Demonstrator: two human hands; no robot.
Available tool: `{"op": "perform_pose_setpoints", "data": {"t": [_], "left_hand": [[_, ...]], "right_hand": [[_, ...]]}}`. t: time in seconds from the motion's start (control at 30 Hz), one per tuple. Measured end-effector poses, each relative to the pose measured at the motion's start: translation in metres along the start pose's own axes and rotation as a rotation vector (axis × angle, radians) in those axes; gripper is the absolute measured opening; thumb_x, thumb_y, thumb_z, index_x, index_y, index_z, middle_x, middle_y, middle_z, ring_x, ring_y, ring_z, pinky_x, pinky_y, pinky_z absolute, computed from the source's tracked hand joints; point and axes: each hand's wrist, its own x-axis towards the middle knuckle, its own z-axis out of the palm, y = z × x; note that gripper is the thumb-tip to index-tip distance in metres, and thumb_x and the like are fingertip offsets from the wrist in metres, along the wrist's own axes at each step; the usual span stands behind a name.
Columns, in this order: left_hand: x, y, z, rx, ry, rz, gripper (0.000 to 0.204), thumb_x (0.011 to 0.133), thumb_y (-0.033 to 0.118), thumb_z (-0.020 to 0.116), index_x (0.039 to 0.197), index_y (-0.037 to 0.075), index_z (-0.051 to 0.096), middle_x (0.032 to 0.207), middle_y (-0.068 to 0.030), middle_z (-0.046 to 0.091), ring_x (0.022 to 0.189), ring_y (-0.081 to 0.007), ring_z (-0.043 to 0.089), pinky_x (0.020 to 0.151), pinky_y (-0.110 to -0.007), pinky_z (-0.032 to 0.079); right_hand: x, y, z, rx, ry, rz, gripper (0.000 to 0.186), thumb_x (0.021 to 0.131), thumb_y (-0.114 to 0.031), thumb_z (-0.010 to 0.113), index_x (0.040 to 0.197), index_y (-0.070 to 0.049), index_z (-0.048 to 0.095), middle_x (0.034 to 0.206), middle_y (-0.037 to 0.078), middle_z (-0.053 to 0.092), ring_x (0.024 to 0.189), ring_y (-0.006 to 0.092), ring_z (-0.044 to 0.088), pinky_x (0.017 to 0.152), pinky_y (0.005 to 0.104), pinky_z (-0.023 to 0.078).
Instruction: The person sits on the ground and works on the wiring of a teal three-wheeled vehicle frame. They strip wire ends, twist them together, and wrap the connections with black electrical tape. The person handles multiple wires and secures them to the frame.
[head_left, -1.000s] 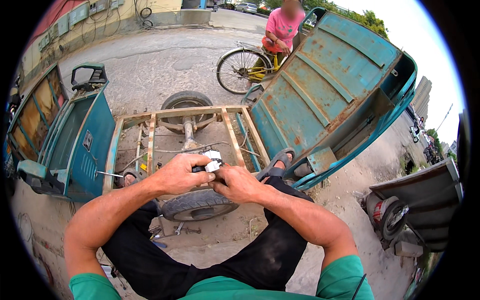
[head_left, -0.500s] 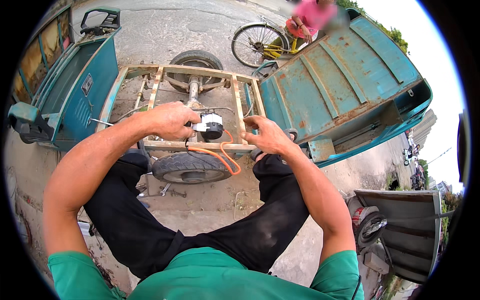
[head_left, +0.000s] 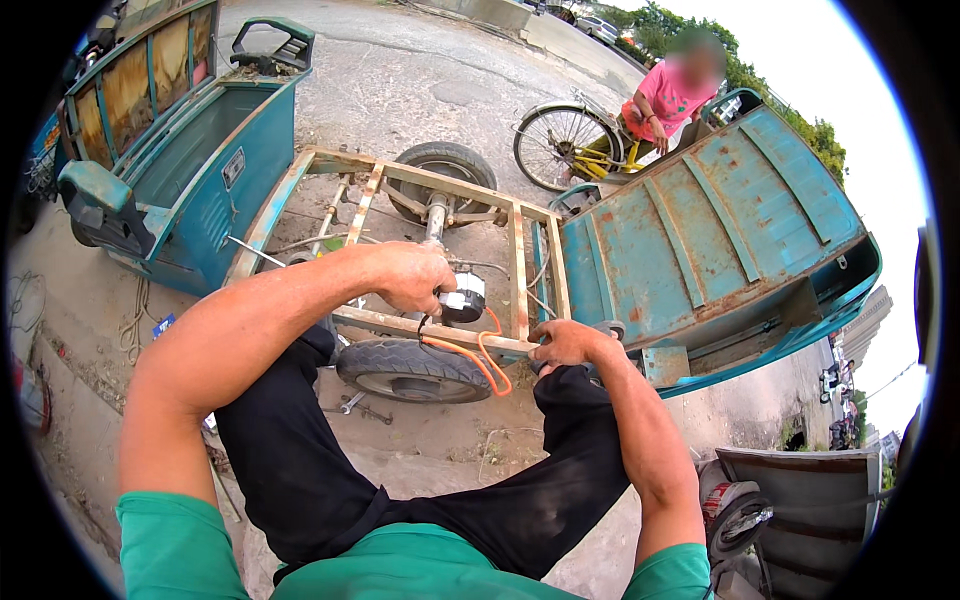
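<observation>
My left hand (head_left: 418, 277) is closed on a black-and-white cylindrical device (head_left: 462, 298) over the rusty beige frame (head_left: 517, 259). An orange hose (head_left: 473, 364) and a black cord dangle from the device over the near tire (head_left: 418, 381). My right hand (head_left: 565, 341) has its fingers curled at the front right corner of the frame, partly hiding what is under them. A far wheel (head_left: 465, 165) and an axle (head_left: 436, 216) lie within the frame.
A teal body section (head_left: 238, 187) stands left, a rusted teal panel (head_left: 720, 220) right. Beyond it, a person in pink (head_left: 672, 98) is at a yellow bicycle (head_left: 595, 162). Wrenches (head_left: 355, 405) lie on the ground; a tire (head_left: 738, 522) leans lower right.
My hands separated: the left kept the device, while the right released it and moved right, then down onto the frame's corner. The orange hose came into sight. The view shifted.
</observation>
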Motion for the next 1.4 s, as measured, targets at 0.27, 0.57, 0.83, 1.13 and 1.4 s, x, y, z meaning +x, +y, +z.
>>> {"op": "perform_pose_setpoints", "data": {"t": [0.27, 0.57, 0.83, 1.13, 1.4], "left_hand": [[0.017, -0.010, 0.010, 0.046, -0.181, -0.088, 0.035, 0.084, 0.028, 0.072, 0.112, 0.007, 0.072, 0.103, -0.0188, 0.073, 0.100, -0.0385, 0.069, 0.087, -0.049, 0.052], [0.016, -0.022, 0.019, 0.022, -0.103, -0.002, 0.034, 0.083, 0.028, 0.073, 0.110, 0.007, 0.071, 0.099, -0.0192, 0.073, 0.098, -0.0389, 0.069, 0.085, -0.047, 0.053], [0.025, 0.002, 0.007, 0.072, -0.074, 0.018, 0.025, 0.084, 0.024, 0.068, 0.096, 0.002, 0.067, 0.091, -0.0214, 0.070, 0.091, -0.0433, 0.066, 0.080, -0.053, 0.050], [0.007, -0.018, 0.002, -0.036, 0.140, -0.012, 0.020, 0.082, 0.018, 0.064, 0.092, 0.001, 0.065, 0.090, -0.0224, 0.068, 0.094, -0.0443, 0.065, 0.081, -0.055, 0.049], [0.009, -0.020, 0.006, 0.001, 0.157, 0.024, 0.020, 0.082, 0.018, 0.063, 0.093, 0.001, 0.065, 0.091, -0.0232, 0.068, 0.092, -0.0451, 0.064, 0.080, -0.055, 0.049]], "right_hand": [[-0.043, -0.177, -0.094, 0.270, 0.636, -0.586, 0.065, 0.090, -0.019, 0.068, 0.146, 0.004, 0.045, 0.095, 0.020, 0.075, 0.089, 0.0296, 0.074, 0.083, 0.0418, 0.057], [-0.136, -0.263, -0.115, -0.180, 0.506, -0.992, 0.024, 0.083, -0.020, 0.068, 0.098, -0.001, 0.068, 0.082, 0.023, 0.072, 0.084, 0.0417, 0.072, 0.076, 0.0503, 0.058], [-0.015, 0.026, 0.015, 0.138, 0.210, -0.089, 0.051, 0.092, -0.036, 0.067, 0.132, -0.005, 0.065, 0.107, 0.022, 0.074, 0.106, 0.0380, 0.069, 0.094, 0.0438, 0.054], [-0.014, 0.073, 0.002, 0.324, 0.104, 0.191, 0.053, 0.090, -0.030, 0.069, 0.129, 0.005, 0.064, 0.105, 0.020, 0.075, 0.097, 0.0318, 0.073, 0.090, 0.0389, 0.055], [-0.006, -0.001, 0.004, -0.007, 0.068, -0.064, 0.053, 0.089, -0.034, 0.068, 0.131, -0.001, 0.064, 0.114, 0.024, 0.072, 0.110, 0.0377, 0.068, 0.098, 0.0432, 0.052]]}}
